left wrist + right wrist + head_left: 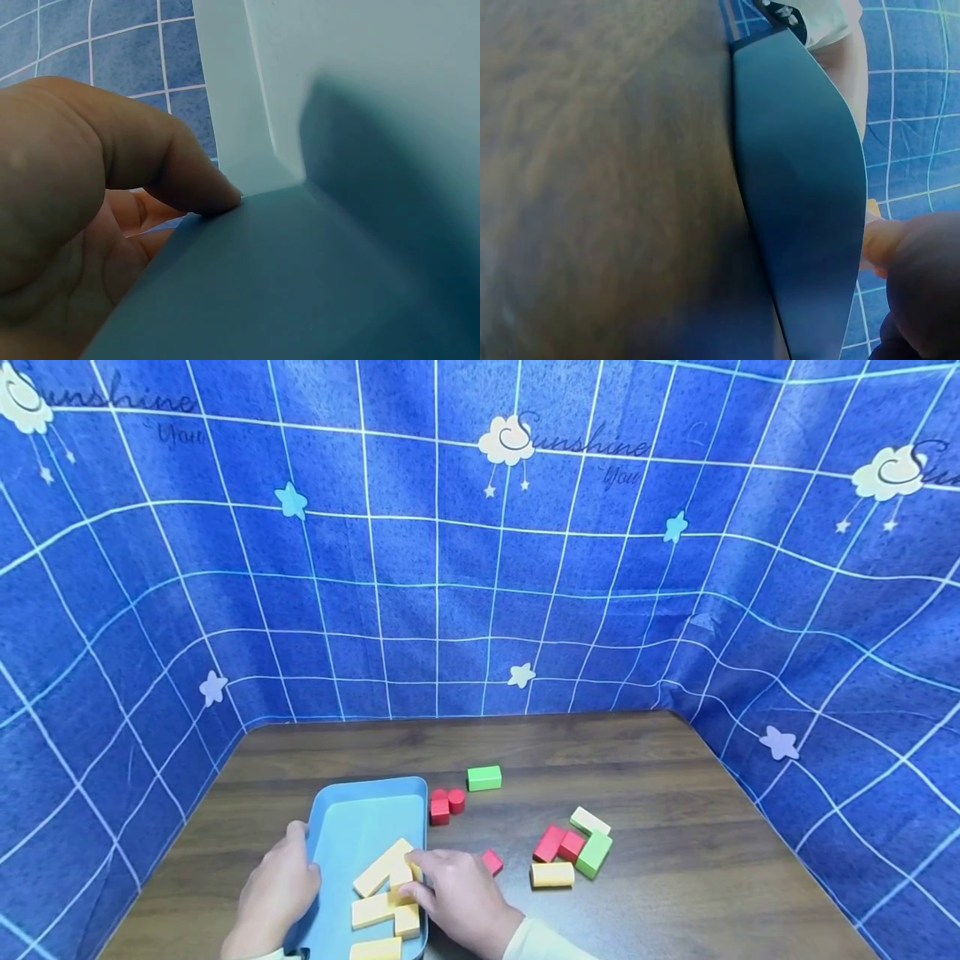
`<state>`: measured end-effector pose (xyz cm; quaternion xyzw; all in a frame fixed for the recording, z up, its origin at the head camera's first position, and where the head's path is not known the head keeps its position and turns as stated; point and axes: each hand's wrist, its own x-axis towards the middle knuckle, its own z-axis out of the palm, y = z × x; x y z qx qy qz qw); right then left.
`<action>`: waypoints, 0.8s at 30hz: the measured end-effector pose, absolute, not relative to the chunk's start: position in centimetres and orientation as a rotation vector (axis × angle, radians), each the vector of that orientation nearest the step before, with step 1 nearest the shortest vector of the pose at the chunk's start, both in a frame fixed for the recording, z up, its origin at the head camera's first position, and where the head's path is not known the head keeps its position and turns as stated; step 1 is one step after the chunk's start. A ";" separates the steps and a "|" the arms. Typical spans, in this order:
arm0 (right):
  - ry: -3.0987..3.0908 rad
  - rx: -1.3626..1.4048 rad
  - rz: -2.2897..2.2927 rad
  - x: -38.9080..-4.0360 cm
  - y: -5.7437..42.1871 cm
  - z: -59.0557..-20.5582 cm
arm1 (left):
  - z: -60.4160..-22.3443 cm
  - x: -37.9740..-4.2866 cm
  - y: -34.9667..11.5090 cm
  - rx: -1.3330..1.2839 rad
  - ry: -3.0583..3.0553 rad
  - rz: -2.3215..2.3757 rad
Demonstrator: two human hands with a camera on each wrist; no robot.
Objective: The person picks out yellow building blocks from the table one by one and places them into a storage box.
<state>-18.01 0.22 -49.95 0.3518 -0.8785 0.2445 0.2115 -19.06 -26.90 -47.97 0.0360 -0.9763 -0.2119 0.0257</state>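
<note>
A light blue tray (pixel 356 827) lies on the left of the table with several pale yellow wooden blocks in it. My left hand (pixel 279 885) grips the tray's left side; in the left wrist view its thumb (pixel 202 176) presses on the rim while other fingers show outside the wall. My right hand (pixel 468 897) reaches over the right rim and pinches a yellow block (pixel 401 887) between thumb and fingers. Around it lie a long yellow block (pixel 378 870), another flat one (pixel 372 911) and a small cube (pixel 407 921). In the right wrist view the tray's outer wall (pixel 799 180) hides most of the block.
Beside the tray are small red blocks (pixel 440 812) and a green block (pixel 484 777). One red block (pixel 492 862) lies near my right hand. Farther right sit a yellow cylinder (pixel 552 875), red blocks (pixel 550 842), a green block (pixel 594 854) and a cream block (pixel 589 821). Blue curtain (pixel 480 610) surrounds the table.
</note>
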 end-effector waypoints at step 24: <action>-2.402 1.025 0.626 -17.9 -0.5 -50.0 | -48.2 -19.3 -27.0 0.129 -3.047 -0.664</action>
